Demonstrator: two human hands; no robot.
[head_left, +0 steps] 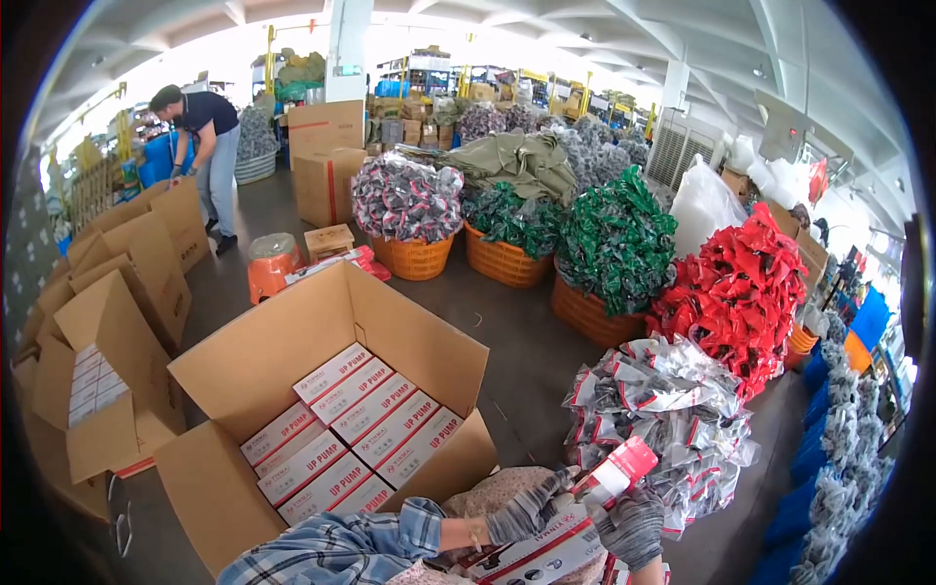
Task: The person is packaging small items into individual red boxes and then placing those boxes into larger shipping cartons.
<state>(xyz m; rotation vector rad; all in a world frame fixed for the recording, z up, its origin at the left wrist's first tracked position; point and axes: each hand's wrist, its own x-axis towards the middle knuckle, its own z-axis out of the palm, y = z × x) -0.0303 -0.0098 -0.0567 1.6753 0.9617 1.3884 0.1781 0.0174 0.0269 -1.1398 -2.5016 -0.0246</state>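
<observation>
One small box (624, 466) is held right of the carton (419, 317), its long axis slanting up and rightward, away from the carton. The right hand (629, 531) is closed about its lower end. The left hand (522, 514), nearer the carton's near right corner, meets that same end; whether it clamps cannot be told. A long box (546, 558) lies below both. The open carton holds white boxes (370, 402) in two columns, below its rim. Orange baskets (414, 258) beyond carry heaped packets (408, 195).
</observation>
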